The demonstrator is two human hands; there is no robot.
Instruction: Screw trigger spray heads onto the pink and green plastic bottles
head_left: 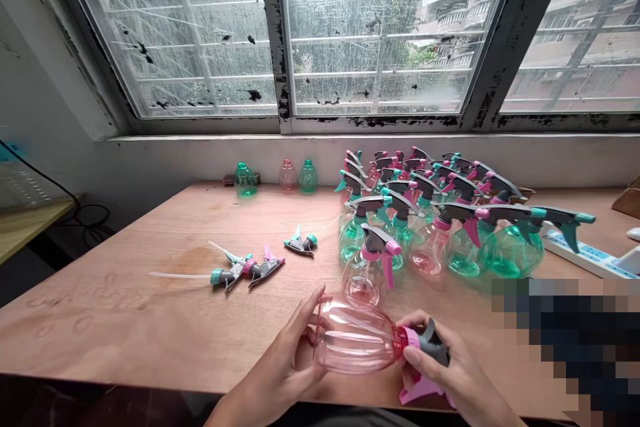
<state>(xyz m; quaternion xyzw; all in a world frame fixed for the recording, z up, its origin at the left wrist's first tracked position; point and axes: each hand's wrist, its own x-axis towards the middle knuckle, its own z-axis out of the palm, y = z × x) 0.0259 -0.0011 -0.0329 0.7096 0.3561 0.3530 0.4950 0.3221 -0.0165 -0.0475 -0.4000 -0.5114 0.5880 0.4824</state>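
A clear pink spray bottle lies sideways between my hands, just above the table's front edge. Its base is gripped by my left hand, thumb below and fingers around the far side. At the other end, my right hand is closed on the pink collar and grey spray head, which sits on the bottle's neck. The pink trigger hangs downward below that hand. Right behind the held bottle stands another pink spray bottle with its head on.
Many pink and green spray bottles stand grouped at the back right. Loose spray heads lie left of centre on the wooden table. Headless bottles stand along the wall. A white power strip lies at right, near a pixelated area.
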